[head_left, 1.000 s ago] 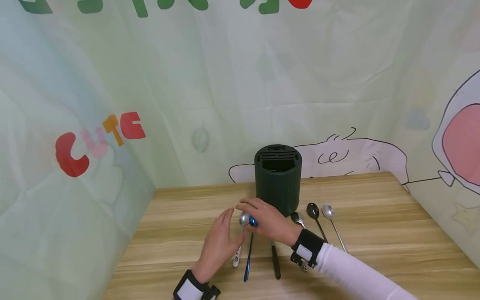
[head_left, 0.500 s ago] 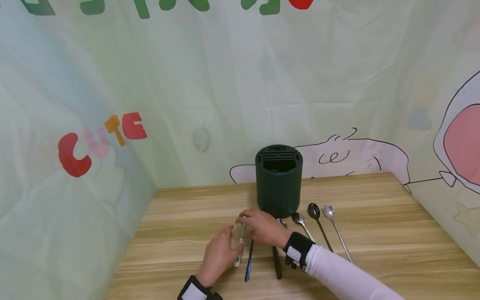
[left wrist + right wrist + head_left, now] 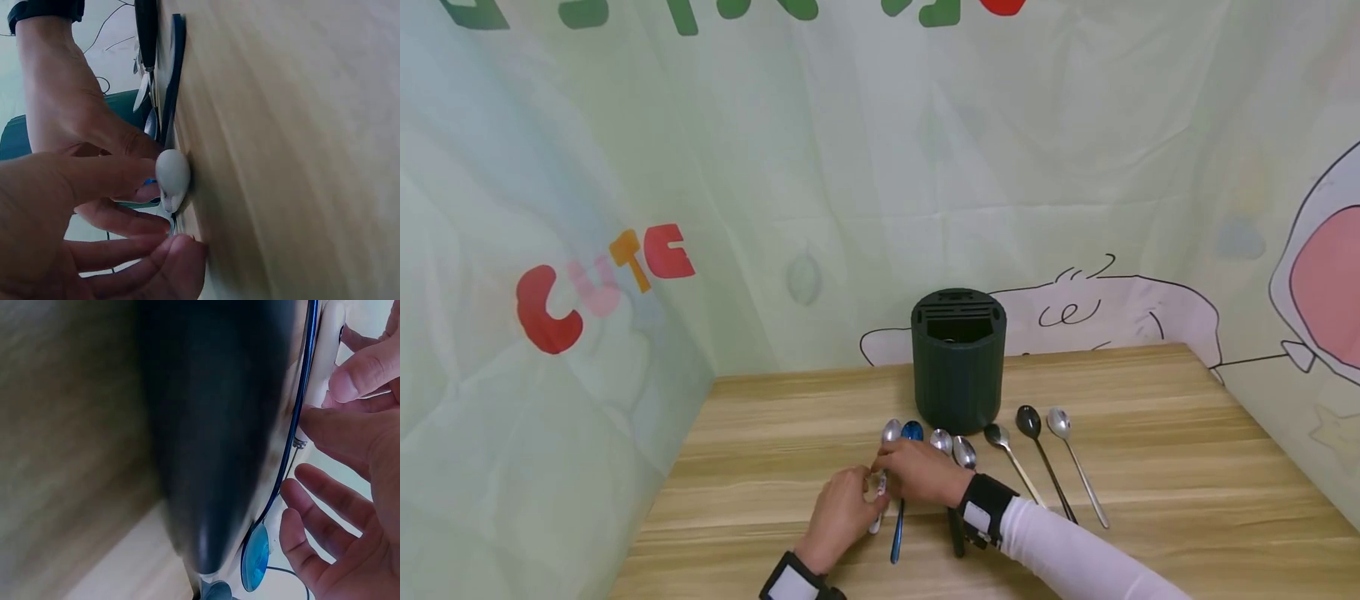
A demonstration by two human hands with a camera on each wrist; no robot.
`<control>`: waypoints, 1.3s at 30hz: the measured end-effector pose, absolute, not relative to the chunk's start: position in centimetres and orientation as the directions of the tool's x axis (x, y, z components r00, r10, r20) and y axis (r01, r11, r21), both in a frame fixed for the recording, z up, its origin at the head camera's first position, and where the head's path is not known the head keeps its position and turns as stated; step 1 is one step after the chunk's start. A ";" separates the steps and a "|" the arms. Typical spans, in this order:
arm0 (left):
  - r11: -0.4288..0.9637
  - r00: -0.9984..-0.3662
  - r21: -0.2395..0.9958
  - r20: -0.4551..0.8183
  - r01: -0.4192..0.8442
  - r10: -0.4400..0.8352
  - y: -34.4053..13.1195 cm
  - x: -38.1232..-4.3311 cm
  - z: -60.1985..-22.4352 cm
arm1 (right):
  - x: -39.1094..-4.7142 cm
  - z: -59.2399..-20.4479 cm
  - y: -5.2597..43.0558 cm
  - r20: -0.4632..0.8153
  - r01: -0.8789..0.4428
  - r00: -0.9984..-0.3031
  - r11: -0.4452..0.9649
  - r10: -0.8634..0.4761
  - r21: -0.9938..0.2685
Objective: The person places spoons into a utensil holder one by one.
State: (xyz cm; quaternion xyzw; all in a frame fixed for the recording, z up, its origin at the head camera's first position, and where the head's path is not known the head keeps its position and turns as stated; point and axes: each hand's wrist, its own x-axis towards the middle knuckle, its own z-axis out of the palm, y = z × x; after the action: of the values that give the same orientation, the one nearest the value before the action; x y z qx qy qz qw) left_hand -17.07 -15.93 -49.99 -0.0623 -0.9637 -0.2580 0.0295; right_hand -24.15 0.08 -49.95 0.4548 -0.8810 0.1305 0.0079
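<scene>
A spoon with a silver bowl and a thick white handle lies on the wooden table, leftmost in the row. My left hand pinches the handle near its end between thumb and fingers. Higher up the same handle, my right hand grips with thumb and index finger; its other fingers are spread. Right beside it lies a blue spoon, partly under the right hand. A black-handled spoon lies farther right and looms large in the right wrist view.
A dark green cylindrical utensil holder with a slotted top stands behind the spoons. To the right lie a spoon with a gold handle, a black spoon and a silver spoon. A printed curtain hangs behind the table.
Both hands have lowered onto the white-handled spoon and closed in on its handle. The right hand has drawn back towards the person, uncovering the silver and blue spoon bowls.
</scene>
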 end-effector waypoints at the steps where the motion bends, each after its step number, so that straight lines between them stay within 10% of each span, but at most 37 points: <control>1: 0.858 -0.990 0.493 0.088 0.143 0.114 -15.9 -17.1 -50.0 | -24.1 -49.9 0.1 0.125 -0.799 -0.589 0.553 -0.798 -0.236; 39: 0.761 -0.988 0.630 0.090 0.156 0.128 -16.0 -16.9 -50.5 | -24.0 -50.1 -0.2 0.116 -0.793 -0.592 0.551 -0.798 -0.259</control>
State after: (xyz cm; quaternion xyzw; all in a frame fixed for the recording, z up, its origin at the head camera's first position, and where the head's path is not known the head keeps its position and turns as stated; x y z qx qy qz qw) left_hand -16.89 -15.98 -50.51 -0.0758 -0.9381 -0.3374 0.0207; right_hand -23.96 -0.23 -50.07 0.4516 -0.8806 0.1432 -0.0075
